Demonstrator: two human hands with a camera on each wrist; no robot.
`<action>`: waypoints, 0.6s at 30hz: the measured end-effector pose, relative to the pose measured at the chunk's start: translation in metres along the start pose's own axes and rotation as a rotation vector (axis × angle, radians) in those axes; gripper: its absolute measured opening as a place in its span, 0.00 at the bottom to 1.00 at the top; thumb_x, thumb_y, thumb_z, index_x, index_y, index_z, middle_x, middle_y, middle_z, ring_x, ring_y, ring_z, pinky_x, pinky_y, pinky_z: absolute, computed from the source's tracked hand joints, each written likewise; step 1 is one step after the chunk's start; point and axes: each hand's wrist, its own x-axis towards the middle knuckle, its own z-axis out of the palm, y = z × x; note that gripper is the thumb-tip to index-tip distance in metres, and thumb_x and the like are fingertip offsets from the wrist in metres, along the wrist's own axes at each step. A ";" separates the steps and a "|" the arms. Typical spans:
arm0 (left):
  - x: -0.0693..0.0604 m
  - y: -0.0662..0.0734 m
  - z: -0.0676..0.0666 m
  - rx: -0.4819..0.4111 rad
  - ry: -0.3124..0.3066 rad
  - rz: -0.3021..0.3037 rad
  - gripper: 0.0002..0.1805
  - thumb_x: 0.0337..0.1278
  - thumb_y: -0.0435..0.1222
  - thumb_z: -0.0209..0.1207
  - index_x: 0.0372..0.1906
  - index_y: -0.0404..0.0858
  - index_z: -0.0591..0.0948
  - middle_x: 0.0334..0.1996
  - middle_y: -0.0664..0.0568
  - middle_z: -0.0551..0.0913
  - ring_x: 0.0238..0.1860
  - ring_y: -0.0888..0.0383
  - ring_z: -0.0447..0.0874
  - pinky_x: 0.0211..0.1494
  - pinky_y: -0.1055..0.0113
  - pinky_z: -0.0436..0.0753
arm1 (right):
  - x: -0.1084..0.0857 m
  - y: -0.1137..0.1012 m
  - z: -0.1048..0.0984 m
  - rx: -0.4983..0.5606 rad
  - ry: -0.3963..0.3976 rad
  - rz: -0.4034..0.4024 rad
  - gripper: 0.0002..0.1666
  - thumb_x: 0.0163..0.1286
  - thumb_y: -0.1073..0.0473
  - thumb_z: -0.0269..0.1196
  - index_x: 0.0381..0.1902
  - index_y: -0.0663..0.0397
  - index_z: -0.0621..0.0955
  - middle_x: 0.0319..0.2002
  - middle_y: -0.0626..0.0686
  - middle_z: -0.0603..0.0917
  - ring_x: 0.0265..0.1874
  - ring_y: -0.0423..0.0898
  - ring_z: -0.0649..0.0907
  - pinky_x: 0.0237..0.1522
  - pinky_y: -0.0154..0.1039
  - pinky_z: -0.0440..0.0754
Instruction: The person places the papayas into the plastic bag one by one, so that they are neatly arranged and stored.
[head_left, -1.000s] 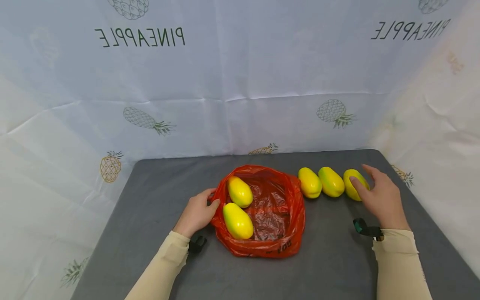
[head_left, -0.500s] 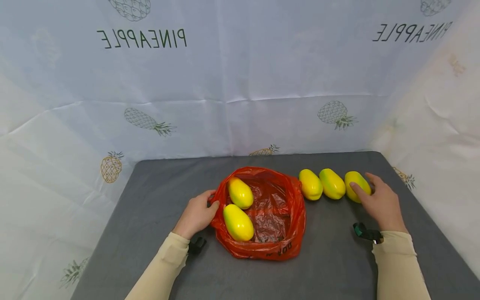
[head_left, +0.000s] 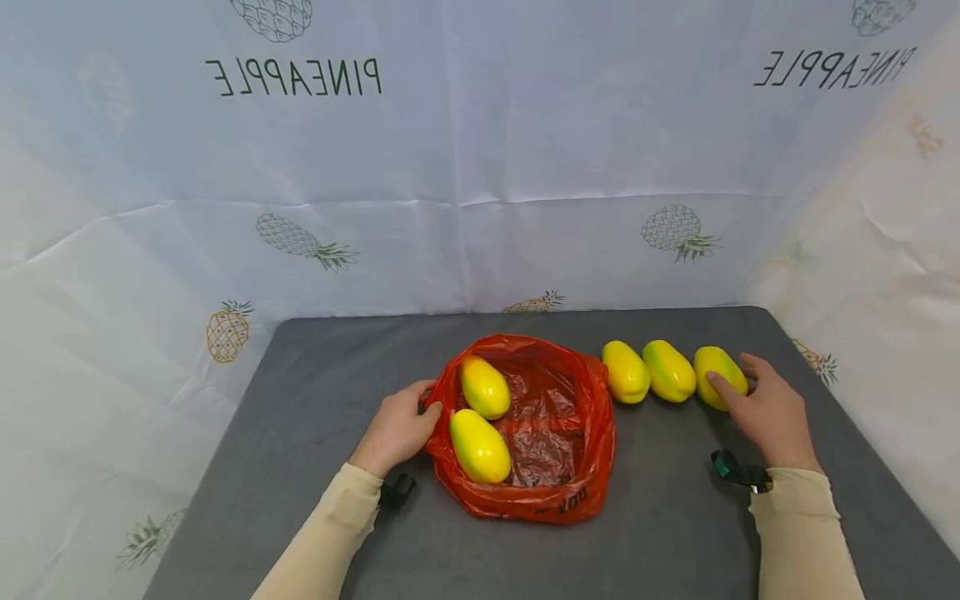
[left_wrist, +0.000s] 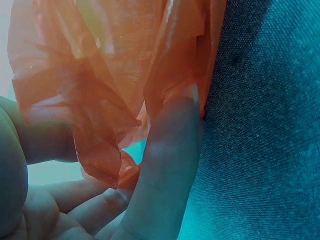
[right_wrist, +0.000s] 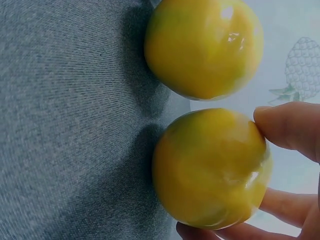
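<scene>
A red plastic bag (head_left: 543, 417) lies with its mouth spread wide in the middle of the table, two yellow mangoes (head_left: 480, 446) inside at its left. My left hand (head_left: 397, 429) holds the left rim; in the left wrist view the thin red plastic (left_wrist: 105, 100) runs between thumb and fingers. Three more mangoes lie in a row right of the bag. Around the rightmost mango (head_left: 720, 377) my right hand (head_left: 772, 417) has its thumb on the near side and fingers on the far side. The right wrist view has that mango (right_wrist: 210, 170) touching the thumb and fingers.
The other two mangoes in the row, a left one (head_left: 626, 372) against the bag and a middle one (head_left: 669, 372), stand close together. The grey-covered table (head_left: 645, 533) ends at a white pineapple-print curtain (head_left: 480, 150) behind and at both sides.
My right hand has come slightly down and closer round the rightmost mango. The left hand stays at the bag's rim, and the bag's contents look the same.
</scene>
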 end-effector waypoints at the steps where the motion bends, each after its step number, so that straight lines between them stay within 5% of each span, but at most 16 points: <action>1: 0.000 0.000 0.000 0.000 0.000 0.002 0.28 0.78 0.42 0.60 0.75 0.37 0.77 0.63 0.42 0.87 0.33 0.57 0.82 0.45 0.61 0.88 | 0.000 0.000 0.000 -0.002 -0.001 0.002 0.55 0.83 0.31 0.52 0.85 0.70 0.54 0.72 0.84 0.68 0.63 0.81 0.75 0.57 0.75 0.79; 18: 0.001 0.000 -0.001 -0.015 -0.003 -0.002 0.27 0.78 0.42 0.60 0.75 0.36 0.77 0.61 0.41 0.88 0.27 0.56 0.80 0.35 0.65 0.83 | -0.001 -0.002 0.001 -0.003 -0.014 0.007 0.55 0.83 0.29 0.50 0.84 0.70 0.58 0.72 0.83 0.69 0.63 0.79 0.75 0.59 0.75 0.78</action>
